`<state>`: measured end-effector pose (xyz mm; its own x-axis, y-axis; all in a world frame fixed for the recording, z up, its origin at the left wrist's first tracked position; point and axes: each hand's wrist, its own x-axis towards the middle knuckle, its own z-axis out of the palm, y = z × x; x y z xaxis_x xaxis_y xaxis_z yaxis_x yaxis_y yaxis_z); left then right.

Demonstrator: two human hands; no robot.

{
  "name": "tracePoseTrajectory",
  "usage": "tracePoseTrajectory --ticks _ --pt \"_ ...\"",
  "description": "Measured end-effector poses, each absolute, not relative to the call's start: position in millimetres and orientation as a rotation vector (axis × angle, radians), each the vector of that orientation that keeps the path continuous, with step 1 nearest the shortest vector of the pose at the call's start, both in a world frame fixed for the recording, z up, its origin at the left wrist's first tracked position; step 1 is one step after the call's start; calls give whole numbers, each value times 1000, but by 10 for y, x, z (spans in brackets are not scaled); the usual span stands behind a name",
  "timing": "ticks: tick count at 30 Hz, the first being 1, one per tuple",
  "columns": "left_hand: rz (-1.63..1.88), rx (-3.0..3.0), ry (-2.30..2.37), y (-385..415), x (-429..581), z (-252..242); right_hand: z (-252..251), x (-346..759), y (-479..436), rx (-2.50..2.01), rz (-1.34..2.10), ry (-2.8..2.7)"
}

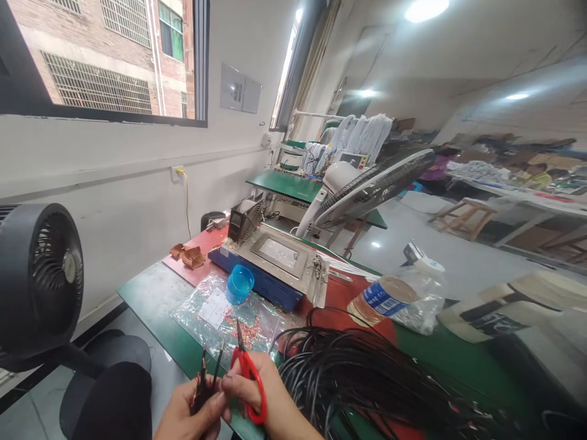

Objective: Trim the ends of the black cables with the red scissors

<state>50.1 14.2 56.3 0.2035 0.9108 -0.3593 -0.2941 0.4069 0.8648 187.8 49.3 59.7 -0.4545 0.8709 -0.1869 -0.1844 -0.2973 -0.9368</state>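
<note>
At the worktop's (149, 292) near edge, my left hand (196, 408) grips black wires (203, 370), just beside the red scissors (247, 366) my right hand (262, 386) holds points-up; a careless turn could nick the wires.

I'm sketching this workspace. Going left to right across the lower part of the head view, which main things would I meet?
Black fan → left hand → red-handled scissors → bundle of black cables.
</note>
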Motion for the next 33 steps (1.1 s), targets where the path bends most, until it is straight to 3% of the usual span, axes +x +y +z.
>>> tracePoseTrajectory --ticks 4,7,13,19,33 --pt "1053 620 1072 217 634 529 582 1908 543 -971 1861 -981" --pt "1203 482 1131 281 635 491 610 2003 605 -1017 1822 -1153" --pt "1270 371 1260 387 504 509 723 2146 625 -1173 1284 -1945" --pt "1276 349 1269 420 497 458 668 2077 575 -1329 1040 -2172" --pt "1284 470 1359 430 545 476 674 2118 608 -1299 1074 -2081"
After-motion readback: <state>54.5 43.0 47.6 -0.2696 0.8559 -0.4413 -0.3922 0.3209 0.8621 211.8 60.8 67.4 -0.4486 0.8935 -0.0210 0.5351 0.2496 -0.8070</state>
